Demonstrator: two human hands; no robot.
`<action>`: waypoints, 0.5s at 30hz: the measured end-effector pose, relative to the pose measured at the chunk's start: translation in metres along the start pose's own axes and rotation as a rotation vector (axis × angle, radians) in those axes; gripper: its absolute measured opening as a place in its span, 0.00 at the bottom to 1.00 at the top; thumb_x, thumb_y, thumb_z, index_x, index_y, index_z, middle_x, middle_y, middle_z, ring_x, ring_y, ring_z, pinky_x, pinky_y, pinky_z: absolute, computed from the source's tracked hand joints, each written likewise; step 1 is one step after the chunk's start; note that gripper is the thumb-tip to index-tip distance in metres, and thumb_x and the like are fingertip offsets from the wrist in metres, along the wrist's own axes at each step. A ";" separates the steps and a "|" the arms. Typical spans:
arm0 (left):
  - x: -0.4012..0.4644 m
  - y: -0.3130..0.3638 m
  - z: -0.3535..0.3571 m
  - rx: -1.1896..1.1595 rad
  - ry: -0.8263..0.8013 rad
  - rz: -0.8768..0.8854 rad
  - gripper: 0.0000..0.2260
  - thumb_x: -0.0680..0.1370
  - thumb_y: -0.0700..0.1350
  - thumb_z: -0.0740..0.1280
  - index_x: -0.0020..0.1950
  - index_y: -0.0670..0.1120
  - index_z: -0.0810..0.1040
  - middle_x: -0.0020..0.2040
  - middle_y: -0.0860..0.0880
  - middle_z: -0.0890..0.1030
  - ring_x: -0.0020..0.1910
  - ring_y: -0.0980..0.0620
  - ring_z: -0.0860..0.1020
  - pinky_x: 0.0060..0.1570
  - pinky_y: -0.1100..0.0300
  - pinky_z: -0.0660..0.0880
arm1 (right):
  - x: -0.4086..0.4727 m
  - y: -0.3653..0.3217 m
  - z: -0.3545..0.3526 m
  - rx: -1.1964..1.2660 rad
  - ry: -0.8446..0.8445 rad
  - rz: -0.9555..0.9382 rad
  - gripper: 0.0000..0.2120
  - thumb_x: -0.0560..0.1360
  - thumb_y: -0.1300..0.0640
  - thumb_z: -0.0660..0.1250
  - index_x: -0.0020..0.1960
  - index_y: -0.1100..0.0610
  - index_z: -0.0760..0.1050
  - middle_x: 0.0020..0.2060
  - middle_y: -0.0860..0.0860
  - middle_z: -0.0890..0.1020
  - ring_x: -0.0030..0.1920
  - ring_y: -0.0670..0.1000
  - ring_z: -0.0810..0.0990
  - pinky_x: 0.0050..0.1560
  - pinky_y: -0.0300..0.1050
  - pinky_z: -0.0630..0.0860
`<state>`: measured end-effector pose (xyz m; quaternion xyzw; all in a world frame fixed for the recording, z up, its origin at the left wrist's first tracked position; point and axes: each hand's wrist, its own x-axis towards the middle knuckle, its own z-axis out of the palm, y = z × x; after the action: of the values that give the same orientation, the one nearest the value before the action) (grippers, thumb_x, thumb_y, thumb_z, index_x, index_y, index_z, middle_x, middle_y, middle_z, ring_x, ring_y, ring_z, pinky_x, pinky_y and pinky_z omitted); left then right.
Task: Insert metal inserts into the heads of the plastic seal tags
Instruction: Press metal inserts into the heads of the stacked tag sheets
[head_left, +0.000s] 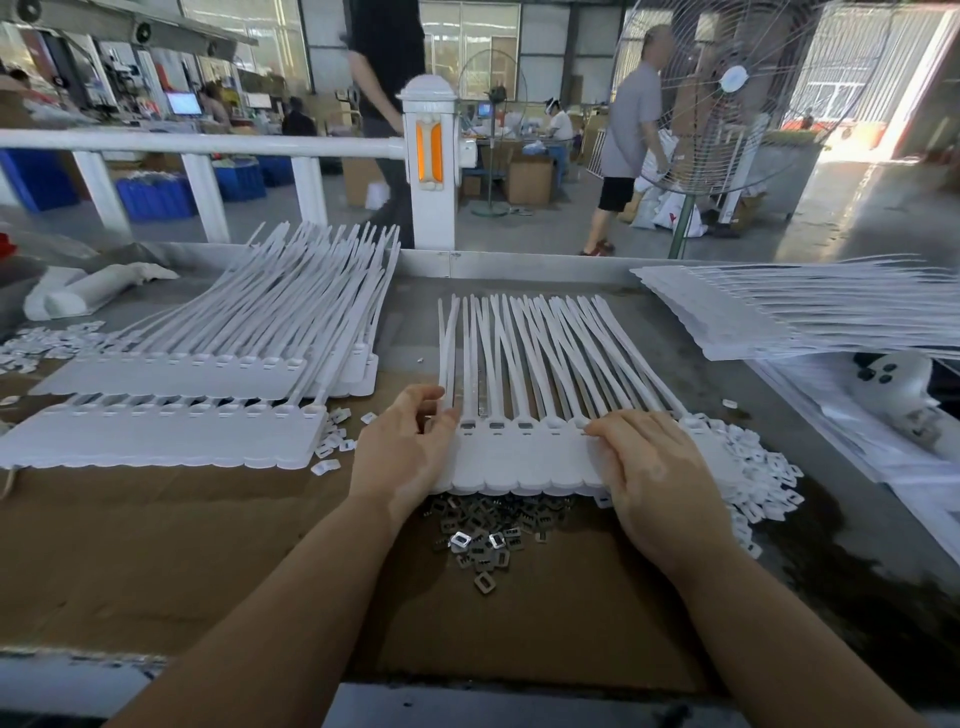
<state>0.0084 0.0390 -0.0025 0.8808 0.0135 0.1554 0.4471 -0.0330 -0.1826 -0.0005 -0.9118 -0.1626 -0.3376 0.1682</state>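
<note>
A factory hall lies behind the cardboard-covered table (156, 545). The strip of seal tags (524, 462) lies flat over the metal inserts (483, 540), handy; left hand (402, 452) pinches its edge, right hand (649, 467) presses it flat.

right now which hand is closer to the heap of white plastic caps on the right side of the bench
Right. The right hand lies on the tag strip beside the white caps; the left hand is at the strip's far end.
</note>
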 end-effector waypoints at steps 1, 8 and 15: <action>0.000 0.000 0.000 0.017 0.002 0.003 0.14 0.77 0.52 0.64 0.62 0.52 0.74 0.52 0.56 0.78 0.52 0.56 0.74 0.52 0.63 0.67 | 0.000 -0.001 -0.001 0.008 0.004 -0.013 0.10 0.75 0.63 0.61 0.50 0.63 0.79 0.47 0.56 0.82 0.49 0.58 0.79 0.53 0.53 0.75; 0.001 -0.001 0.000 0.049 0.002 0.017 0.14 0.77 0.50 0.65 0.62 0.52 0.74 0.50 0.56 0.77 0.52 0.55 0.75 0.53 0.63 0.68 | 0.000 -0.012 -0.008 0.108 -0.032 -0.284 0.05 0.73 0.64 0.66 0.46 0.61 0.81 0.47 0.55 0.80 0.50 0.55 0.78 0.52 0.50 0.75; 0.002 -0.002 0.001 0.058 0.023 0.037 0.14 0.77 0.50 0.65 0.61 0.52 0.75 0.49 0.57 0.75 0.50 0.57 0.73 0.53 0.64 0.67 | -0.001 -0.021 -0.010 0.104 -0.224 -0.379 0.09 0.74 0.52 0.64 0.45 0.53 0.81 0.52 0.52 0.78 0.53 0.53 0.76 0.53 0.50 0.74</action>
<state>0.0104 0.0394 -0.0040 0.8917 0.0070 0.1731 0.4182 -0.0473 -0.1681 0.0101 -0.8869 -0.3659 -0.2507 0.1294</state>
